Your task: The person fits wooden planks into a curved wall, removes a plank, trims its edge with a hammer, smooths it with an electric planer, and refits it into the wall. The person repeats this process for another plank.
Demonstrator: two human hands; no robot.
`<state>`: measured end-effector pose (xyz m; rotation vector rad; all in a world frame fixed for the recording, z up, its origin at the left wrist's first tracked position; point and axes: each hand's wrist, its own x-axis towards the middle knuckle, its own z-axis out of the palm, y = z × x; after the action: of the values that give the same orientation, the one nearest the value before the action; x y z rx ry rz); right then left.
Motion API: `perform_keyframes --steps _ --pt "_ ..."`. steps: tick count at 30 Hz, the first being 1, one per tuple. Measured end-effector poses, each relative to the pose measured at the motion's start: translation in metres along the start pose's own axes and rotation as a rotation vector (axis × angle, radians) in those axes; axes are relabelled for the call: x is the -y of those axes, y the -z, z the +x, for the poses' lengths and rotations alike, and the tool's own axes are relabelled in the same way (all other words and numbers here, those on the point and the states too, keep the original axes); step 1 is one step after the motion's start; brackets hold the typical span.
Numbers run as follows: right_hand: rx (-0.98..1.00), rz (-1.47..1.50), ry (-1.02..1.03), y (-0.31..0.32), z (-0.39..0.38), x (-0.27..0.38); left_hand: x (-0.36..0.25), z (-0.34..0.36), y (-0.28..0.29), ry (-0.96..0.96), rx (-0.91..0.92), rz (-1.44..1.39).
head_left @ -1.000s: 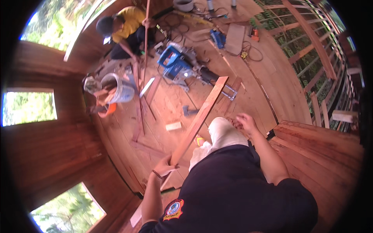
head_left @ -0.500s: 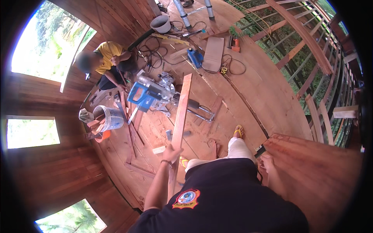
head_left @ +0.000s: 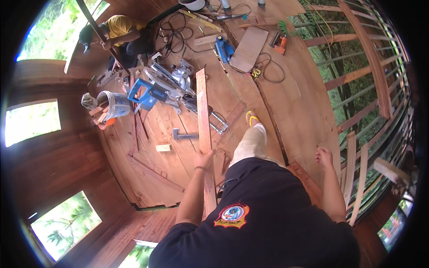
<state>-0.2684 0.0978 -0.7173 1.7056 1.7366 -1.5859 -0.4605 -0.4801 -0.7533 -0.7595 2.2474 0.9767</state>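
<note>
Plank (head_left: 203, 116): lower end hidden by shirt (head_left: 286, 214); grey tub (head_left: 193, 4) cropped above.

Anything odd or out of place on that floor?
Just clutter, a likely trip hazard: a hammer lies loose left of the board in the left hand, and black cables sprawl tangled near the crouching co-worker. Nothing looks clearly broken.

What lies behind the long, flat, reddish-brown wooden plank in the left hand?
Behind the plank, a blue-and-silver power saw shows at left, its metal rods at right; the stretch between is covered.
</note>
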Motion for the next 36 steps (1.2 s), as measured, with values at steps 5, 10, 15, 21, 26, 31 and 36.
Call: perform_keyframes --steps 5,10,15,21,26,31,36 --pt "0.153 -0.332 0.185 -0.022 0.054 0.097 -0.03 0.006 -0.056 0.076 -0.076 -0.014" --pt "0.239 -0.609 0.194 -0.032 0.116 0.153 -0.072 -0.007 -0.093 0.155 -0.1 -0.057" --pt "0.296 -0.787 0.266 -0.046 0.17 0.212 -0.102 -0.034 -0.135 0.184 -0.149 -0.178" --pt "0.506 -1.146 0.406 -0.117 0.268 0.298 -0.156 -0.061 -0.192 0.361 -0.248 -0.175" --pt "0.745 -1.522 0.596 -0.265 0.407 0.342 -0.201 -0.052 -0.251 0.505 -0.353 -0.195" --pt "0.697 -1.319 0.697 -0.458 0.52 0.347 -0.204 0.003 -0.321 0.578 -0.384 -0.172" --pt "0.663 -1.03 0.949 -0.651 0.545 0.357 -0.157 0.112 -0.378 0.486 -0.475 -0.217"
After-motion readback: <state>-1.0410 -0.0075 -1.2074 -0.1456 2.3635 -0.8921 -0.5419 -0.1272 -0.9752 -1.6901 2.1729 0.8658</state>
